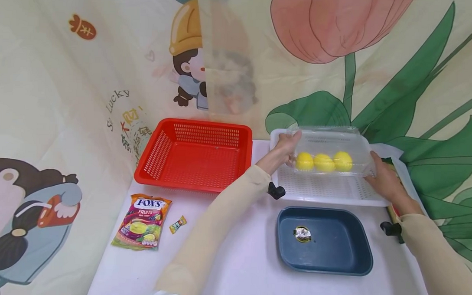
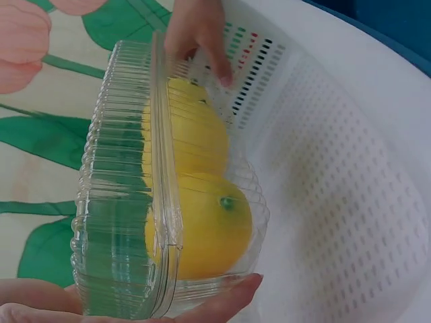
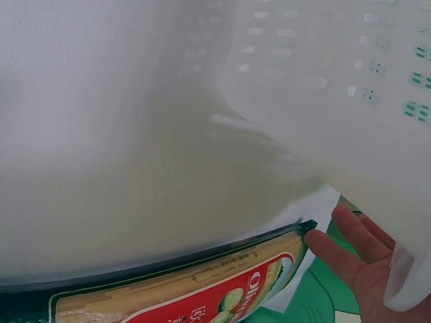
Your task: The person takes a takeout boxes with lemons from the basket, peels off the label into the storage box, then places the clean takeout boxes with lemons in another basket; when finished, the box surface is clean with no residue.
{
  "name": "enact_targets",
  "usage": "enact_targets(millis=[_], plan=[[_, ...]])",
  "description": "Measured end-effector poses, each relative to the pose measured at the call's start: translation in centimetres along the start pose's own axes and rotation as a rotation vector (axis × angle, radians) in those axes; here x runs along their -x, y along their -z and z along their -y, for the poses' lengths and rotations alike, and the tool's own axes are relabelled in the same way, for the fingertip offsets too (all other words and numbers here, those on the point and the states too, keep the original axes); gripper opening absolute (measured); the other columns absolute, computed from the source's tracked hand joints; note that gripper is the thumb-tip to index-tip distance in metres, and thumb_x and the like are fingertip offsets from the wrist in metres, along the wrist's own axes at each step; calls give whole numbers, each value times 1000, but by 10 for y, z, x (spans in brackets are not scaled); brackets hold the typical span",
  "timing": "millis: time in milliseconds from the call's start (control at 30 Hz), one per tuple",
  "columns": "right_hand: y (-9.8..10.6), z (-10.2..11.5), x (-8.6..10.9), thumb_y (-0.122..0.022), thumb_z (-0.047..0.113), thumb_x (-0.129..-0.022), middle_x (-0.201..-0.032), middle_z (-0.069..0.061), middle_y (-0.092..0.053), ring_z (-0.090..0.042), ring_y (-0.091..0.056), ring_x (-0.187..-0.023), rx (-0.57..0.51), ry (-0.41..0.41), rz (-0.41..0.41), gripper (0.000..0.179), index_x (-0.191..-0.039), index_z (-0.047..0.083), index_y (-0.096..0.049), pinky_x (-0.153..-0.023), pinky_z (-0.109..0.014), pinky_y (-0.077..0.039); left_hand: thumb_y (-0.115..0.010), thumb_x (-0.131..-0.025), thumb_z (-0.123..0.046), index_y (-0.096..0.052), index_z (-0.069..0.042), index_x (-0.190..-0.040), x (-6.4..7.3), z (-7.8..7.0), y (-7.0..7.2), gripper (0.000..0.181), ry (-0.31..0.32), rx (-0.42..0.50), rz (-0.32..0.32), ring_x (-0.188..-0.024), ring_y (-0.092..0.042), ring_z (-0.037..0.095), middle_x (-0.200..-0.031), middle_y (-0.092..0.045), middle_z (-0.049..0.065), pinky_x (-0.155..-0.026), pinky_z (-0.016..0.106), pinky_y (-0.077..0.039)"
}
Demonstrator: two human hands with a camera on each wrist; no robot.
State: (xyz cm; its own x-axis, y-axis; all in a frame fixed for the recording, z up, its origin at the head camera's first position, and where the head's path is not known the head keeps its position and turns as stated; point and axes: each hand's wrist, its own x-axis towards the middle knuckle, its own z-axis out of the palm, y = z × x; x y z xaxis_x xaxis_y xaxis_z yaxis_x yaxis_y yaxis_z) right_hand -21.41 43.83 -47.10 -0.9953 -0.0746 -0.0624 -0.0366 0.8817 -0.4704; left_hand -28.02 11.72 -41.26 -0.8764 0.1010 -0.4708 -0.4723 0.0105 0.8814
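Note:
A clear plastic clamshell box (image 1: 330, 141) with three lemons (image 1: 324, 162) inside is held up, tilted, over a white perforated basket (image 1: 320, 198). My left hand (image 1: 279, 151) grips its left end; in the left wrist view, fingers (image 2: 225, 299) lie along the box's near end and its lid looks closed. At the opposite end, my right hand (image 1: 385, 176) holds the box, though its grip is partly hidden. The right wrist view shows the right hand (image 3: 367, 259) beside the basket (image 3: 289, 114), above a pasta packet (image 3: 202, 289).
To the left stands a red perforated basket (image 1: 204, 166). A Fox's candy bag (image 1: 141, 222) and one small wrapped candy (image 1: 178, 224) lie in front of it. A dark blue tray (image 1: 330, 242) with a sticker sits before the white basket. Patterned curtains hang behind the table.

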Motion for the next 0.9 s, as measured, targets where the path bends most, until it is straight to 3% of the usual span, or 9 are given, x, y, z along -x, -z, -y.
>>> enact_targets(millis=[100,200,333,433,667,900], plan=[[-2,1,-1,-59,4,-99,-149,-45,-28,-62,-42,-122,12,-15,12,88,-161,0,4,-96,-80,-38,-54,-103,-42,-34,-8,-147,-6,7,-1,60,16,-12,-14,-71,-54,38,-142,-44,23,-87,68,-55],[-3,2,-1,-58,9,-101,-149,-45,-27,-61,-45,-118,20,-32,20,87,-160,1,6,-94,-79,-41,-52,-104,-43,-34,-8,-148,-10,11,-1,60,25,-31,-14,-91,-62,48,-145,-43,24,-89,69,-53],[-4,3,2,-59,14,-102,-146,-45,-30,-59,-50,-111,23,-37,17,88,-161,1,5,-89,-76,-45,-51,-104,-45,-32,-11,-150,-15,14,-2,60,39,-54,-15,-116,-59,55,-150,-40,22,-93,72,-50],[-5,2,2,-59,15,-102,-146,-45,-30,-60,-51,-110,26,-33,11,89,-161,2,5,-89,-76,-45,-51,-104,-46,-32,-14,-149,-16,15,-4,58,46,-57,-27,-120,-57,56,-151,-40,20,-94,71,-50],[-3,1,2,-58,12,-102,-146,-46,-31,-59,-50,-113,40,-27,-8,86,-161,1,4,-90,-77,-45,-54,-104,-44,-31,-15,-151,-16,19,-12,60,68,-2,-22,-132,-51,47,-151,-41,16,-102,66,-48],[-2,1,3,-59,12,-101,-141,-46,-34,-59,-53,-108,36,-18,-18,86,-161,0,2,-84,-74,-50,-56,-103,-44,-21,-14,-158,-20,28,-17,72,110,-36,-69,-142,-43,28,-156,-41,9,-112,59,-43]])
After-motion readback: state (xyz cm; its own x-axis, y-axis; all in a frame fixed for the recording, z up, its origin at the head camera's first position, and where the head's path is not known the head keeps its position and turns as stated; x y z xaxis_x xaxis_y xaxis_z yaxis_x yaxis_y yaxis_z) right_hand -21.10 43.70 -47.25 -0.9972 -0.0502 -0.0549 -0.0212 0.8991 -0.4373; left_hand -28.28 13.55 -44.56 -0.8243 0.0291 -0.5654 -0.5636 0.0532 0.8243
